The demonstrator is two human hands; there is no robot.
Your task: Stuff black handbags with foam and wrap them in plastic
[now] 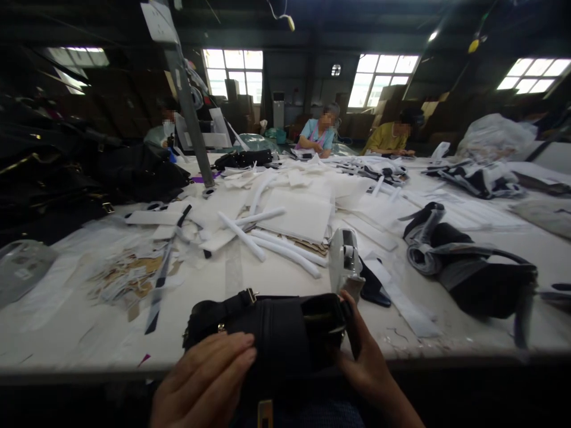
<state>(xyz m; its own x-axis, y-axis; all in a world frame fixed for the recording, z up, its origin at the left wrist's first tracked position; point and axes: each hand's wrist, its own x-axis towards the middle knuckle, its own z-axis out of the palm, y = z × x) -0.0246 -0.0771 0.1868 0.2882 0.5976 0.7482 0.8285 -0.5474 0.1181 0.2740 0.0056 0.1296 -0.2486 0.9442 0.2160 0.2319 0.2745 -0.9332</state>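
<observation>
A black handbag [276, 333] lies at the near edge of the white table [111, 333], with a dark strap and gold hardware on its left end. My left hand [205, 380] rests on the bag's near left side, fingers curled over its edge. My right hand [366, 362] grips the bag's right end, thumb up at the open mouth. A white tape dispenser [345, 261] stands just behind the bag, close to my right thumb.
White foam rolls [267, 238], paper sheets and card scraps cover the table's middle. A black bag with grey wrapping [468, 267] lies at right, more dark bags [66, 184] at left. A metal post [190, 113] rises at back left. Three people sit at the far side.
</observation>
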